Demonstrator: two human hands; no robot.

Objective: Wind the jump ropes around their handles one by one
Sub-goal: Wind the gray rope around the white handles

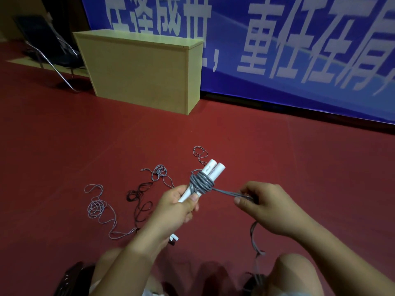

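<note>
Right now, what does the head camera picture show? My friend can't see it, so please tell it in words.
A left hand grips two white handles wound with grey rope, while the right hand pinches the rope's free end and pulls it taut. More ropes lie loose on the red floor, with a wooden box and a blue banner behind.

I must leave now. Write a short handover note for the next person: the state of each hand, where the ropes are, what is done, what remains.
Left hand: grips the two white handles held together.
Right hand: pinches the grey rope, drawn taut from the coil.
Done: several turns wound round the handles.
Left: the rope's tail hangs below the right hand. On the red floor lie loose grey ropes and a dark rope, unwound.
</note>
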